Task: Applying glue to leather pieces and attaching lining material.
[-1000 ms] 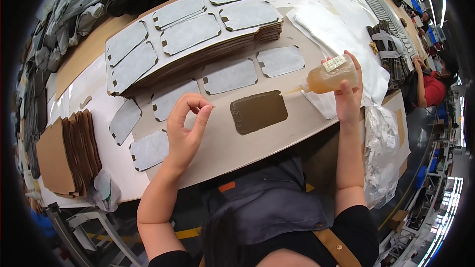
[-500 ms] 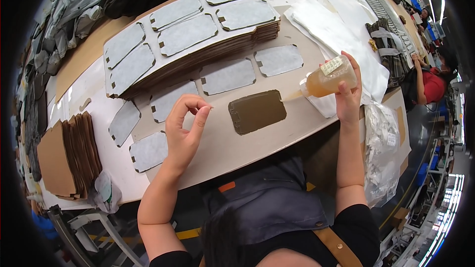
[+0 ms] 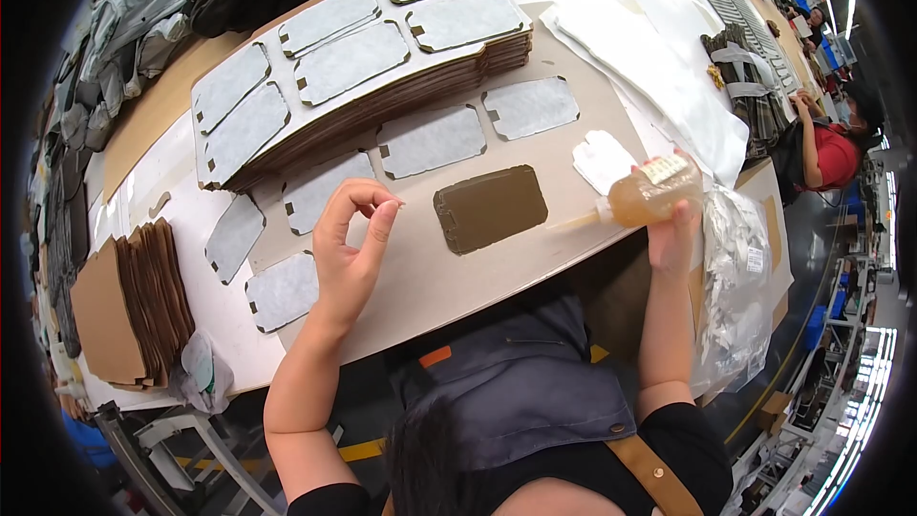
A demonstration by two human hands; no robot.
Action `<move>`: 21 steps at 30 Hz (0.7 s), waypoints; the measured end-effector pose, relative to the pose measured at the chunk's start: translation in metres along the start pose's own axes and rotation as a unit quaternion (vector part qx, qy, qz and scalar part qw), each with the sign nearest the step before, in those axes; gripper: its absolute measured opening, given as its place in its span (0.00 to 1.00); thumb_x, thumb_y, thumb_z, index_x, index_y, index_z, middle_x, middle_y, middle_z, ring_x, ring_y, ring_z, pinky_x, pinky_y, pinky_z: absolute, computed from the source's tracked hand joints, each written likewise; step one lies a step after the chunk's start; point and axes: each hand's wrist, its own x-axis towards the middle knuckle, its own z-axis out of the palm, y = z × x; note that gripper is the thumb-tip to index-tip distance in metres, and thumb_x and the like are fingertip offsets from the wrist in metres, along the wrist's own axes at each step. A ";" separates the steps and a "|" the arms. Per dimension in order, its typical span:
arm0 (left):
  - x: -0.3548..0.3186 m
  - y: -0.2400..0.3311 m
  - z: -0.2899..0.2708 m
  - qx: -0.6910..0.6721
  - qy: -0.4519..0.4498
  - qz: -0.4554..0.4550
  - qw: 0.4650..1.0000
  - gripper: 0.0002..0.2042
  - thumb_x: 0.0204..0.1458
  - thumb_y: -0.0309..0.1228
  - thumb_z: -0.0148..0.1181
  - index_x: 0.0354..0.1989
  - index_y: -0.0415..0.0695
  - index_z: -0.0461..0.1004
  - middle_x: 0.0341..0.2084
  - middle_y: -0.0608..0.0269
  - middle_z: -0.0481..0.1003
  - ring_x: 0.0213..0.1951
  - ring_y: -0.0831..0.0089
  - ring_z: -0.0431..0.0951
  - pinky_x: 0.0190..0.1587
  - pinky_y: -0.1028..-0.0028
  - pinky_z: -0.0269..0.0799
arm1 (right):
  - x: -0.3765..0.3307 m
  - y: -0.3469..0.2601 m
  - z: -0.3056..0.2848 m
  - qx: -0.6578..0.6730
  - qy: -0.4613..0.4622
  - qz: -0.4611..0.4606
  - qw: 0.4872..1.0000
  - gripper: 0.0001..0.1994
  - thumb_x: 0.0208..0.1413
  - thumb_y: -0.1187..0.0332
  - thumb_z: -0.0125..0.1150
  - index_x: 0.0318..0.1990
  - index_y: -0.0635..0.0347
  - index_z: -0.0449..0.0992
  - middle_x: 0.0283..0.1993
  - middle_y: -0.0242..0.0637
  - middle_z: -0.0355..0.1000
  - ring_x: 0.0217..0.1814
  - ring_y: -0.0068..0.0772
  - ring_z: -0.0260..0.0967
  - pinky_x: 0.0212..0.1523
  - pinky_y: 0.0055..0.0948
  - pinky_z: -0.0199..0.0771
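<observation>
- The right hand (image 3: 673,229) has its grip closed around a squeeze bottle (image 3: 642,196) of amber glue, tipped on its side, with the thin nozzle pointing left toward the brown panel (image 3: 491,207). The nozzle tip sits just right of the panel's near right corner; a squeeze at this spot could put glue on the bare worktop (image 3: 449,277) instead of on the panel.
- The bottle lies nearly level, so the glue could run or drip from the nozzle even without a squeeze, leaving a trail across the cardboard sheet.
- The left hand (image 3: 349,248) hovers above the worktop, left of the brown panel, thumb and forefinger pinched together; whether anything small sits between them cannot be told. Nothing pins the brown panel down, so a push from the nozzle could slide or turn it.
- Grey panels (image 3: 432,140) lie just beyond and to the left of the brown one. A stray line of glue could reach them, or the left wrist could brush one out of place.
- The tall stack of cardboard (image 3: 373,96) with grey panels on top stands at the far side; a jolt to the worktop could shift its upper layers.
- A crumpled plastic bag (image 3: 735,268) hangs beside the right forearm and could catch on the elbow.
</observation>
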 end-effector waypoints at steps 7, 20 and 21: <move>0.001 -0.004 0.004 -0.015 0.029 0.008 0.999 0.03 0.62 0.23 0.60 0.36 0.38 0.73 0.35 0.64 0.75 0.36 0.75 0.70 0.44 0.75 0.67 | -0.063 0.011 0.020 -0.085 0.176 -0.137 0.971 0.47 0.50 0.45 0.77 0.66 0.60 0.53 0.59 0.49 0.66 0.62 0.45 0.70 0.67 0.53 0.72; 0.001 -0.006 0.004 -0.018 0.028 0.008 0.999 0.04 0.62 0.25 0.60 0.36 0.38 0.73 0.35 0.64 0.75 0.37 0.76 0.70 0.44 0.75 0.67 | -0.088 0.024 0.042 -0.142 0.122 -0.233 0.954 0.51 0.46 0.43 0.80 0.67 0.52 0.49 0.56 0.51 0.66 0.57 0.44 0.73 0.60 0.47 0.77; 0.001 -0.006 0.004 -0.016 0.028 0.010 0.999 0.04 0.62 0.25 0.60 0.36 0.38 0.74 0.35 0.64 0.75 0.37 0.76 0.70 0.44 0.75 0.67 | -0.090 0.025 0.044 -0.146 0.111 -0.241 0.953 0.52 0.44 0.42 0.80 0.67 0.52 0.50 0.56 0.51 0.66 0.56 0.44 0.73 0.57 0.46 0.79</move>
